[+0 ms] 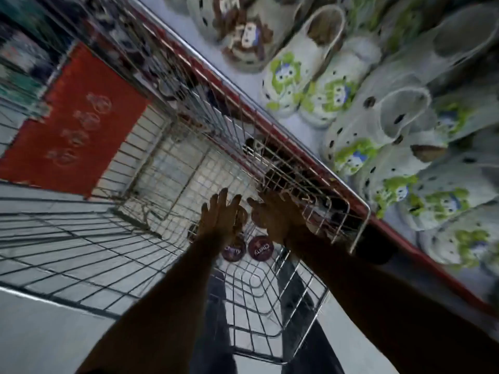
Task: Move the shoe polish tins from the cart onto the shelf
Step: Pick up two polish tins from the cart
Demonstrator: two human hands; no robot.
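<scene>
Both my arms reach down into a wire shopping cart point(297, 300). Round dark-red shoe polish tins lie on its floor: one tin point(260, 248) and a second tin point(233, 250) show their lids just below my hands. More brownish tins point(241, 215) sit partly hidden between my hands. My left hand point(218, 215) has its fingers spread over them. My right hand point(272, 214) curls over a tin next to the cart's right wall; whether it grips one is unclear in the blur. The shelf point(272, 130) with a red edge runs along the right.
The shelf top holds several white clogs point(302, 74) with green cartoon charms, packed close together. A red mat point(73, 125) lies on the tiled floor to the left. The cart's wire wall point(318, 211) stands between my right hand and the shelf.
</scene>
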